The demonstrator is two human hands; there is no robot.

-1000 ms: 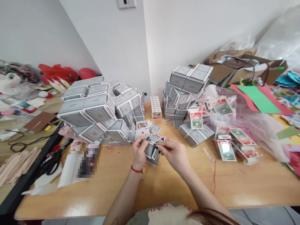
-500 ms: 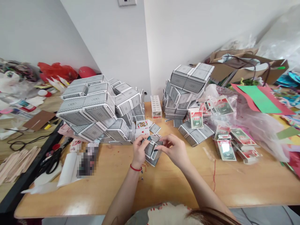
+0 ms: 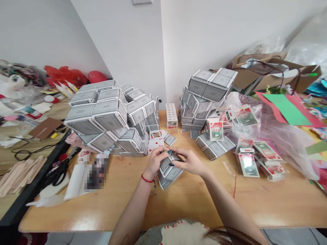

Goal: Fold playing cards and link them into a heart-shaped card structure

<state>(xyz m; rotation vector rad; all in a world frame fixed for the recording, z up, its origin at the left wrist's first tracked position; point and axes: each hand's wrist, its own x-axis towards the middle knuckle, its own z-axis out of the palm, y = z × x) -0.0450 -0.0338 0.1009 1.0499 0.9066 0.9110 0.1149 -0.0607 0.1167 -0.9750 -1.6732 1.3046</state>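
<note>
Both my hands grip a small structure of folded playing cards with grey patterned backs, low over the middle of the table. My left hand holds its left side, thumb on top. My right hand holds the upper right side, thumb across the front and fingers behind. The fingertips partly hide how the cards join. Just behind my left hand lie face-up playing cards, a king and a heart card among them. Beside them is a small grey card piece.
Stacked card blocks rise at the left, with another stack at the right. Between them stands a row of card boxes. Opened card boxes and plastic wrap lie right. Scissors and a white roll sit left.
The card structure has turned and tilted, so more of its lower face shows. My right hand has shifted left and closed over its top, fingers now stretched behind it. The view moved slightly.
</note>
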